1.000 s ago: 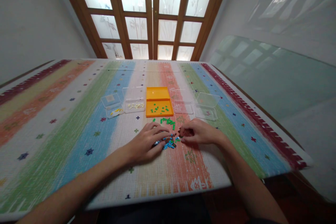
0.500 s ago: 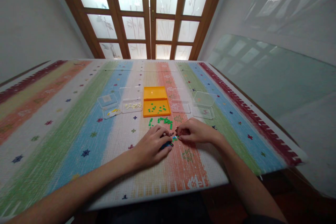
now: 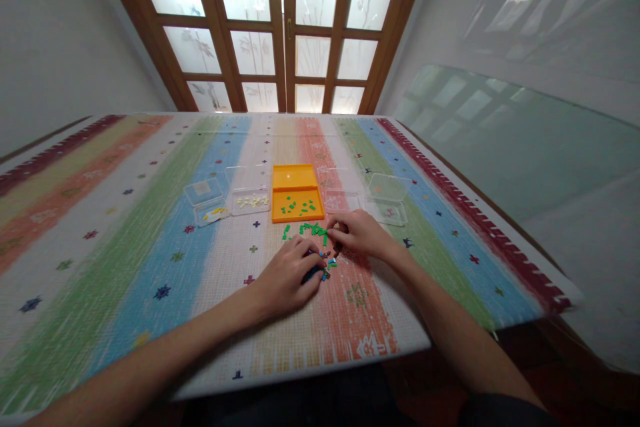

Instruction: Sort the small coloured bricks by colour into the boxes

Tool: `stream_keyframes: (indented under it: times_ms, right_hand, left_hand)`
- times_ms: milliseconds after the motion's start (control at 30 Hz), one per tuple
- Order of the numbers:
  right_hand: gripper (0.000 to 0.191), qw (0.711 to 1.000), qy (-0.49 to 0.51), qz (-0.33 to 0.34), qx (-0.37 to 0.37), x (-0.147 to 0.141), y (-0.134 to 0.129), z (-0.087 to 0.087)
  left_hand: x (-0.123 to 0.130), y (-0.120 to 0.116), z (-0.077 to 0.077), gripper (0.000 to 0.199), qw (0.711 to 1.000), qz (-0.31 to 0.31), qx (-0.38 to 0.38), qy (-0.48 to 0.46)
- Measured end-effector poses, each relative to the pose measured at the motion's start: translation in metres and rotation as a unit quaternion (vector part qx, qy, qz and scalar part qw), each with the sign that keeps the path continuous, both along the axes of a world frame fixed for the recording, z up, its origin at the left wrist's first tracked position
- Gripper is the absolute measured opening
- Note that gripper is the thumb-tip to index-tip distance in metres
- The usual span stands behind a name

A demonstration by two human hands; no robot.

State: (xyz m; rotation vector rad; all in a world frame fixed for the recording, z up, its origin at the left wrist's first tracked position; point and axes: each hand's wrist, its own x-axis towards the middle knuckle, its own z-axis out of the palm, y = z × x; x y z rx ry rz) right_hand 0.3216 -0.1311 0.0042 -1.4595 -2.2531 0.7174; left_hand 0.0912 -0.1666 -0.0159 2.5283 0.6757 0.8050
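Observation:
Small green pieces (image 3: 313, 228) lie on the striped cloth just in front of an orange open case (image 3: 299, 213), which has more green bits inside. My left hand (image 3: 293, 275) rests on the cloth, fingers curled around a dark blue item and small blue pieces beside it. At the right end of the green pile is my right hand (image 3: 354, 232), thumb and fingertips pinched together; whatever is between them is too small to tell. Brown pieces (image 3: 337, 249) lie just below it, and a light blue and green piece (image 3: 333, 261) sits between the hands.
Left of the case stand a clear box with pale pieces (image 3: 250, 202) and another with yellow pieces (image 3: 214, 215). Two open clear boxes, the nearer (image 3: 343, 203) and the farther (image 3: 391, 213), stand on its right. Wooden glazed doors (image 3: 285, 33) rise behind the table.
My right hand has moved up and away from the blue and green piece to the green pile's right end. My left hand has shifted slightly left.

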Motion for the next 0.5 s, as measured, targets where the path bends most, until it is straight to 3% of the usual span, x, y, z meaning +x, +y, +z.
stream_keyframes:
  times_ms: [133,333,500]
  right_hand:
    - [0.011,0.999,0.026,0.026,-0.005,0.003,-0.004,0.001]
    - [0.017,0.98,0.045,0.182,-0.061,0.014,-0.012,0.01]
    - [0.028,0.969,0.045,0.227,-0.086,0.015,-0.014,0.004]
  left_hand:
    - [-0.002,-0.001,0.001,0.017,1.0,0.005,-0.005,-0.002]
    - [-0.002,0.0,0.002,0.021,1.0,0.007,-0.015,-0.001]
    - [-0.002,0.001,0.003,0.021,1.0,0.005,-0.02,0.023]
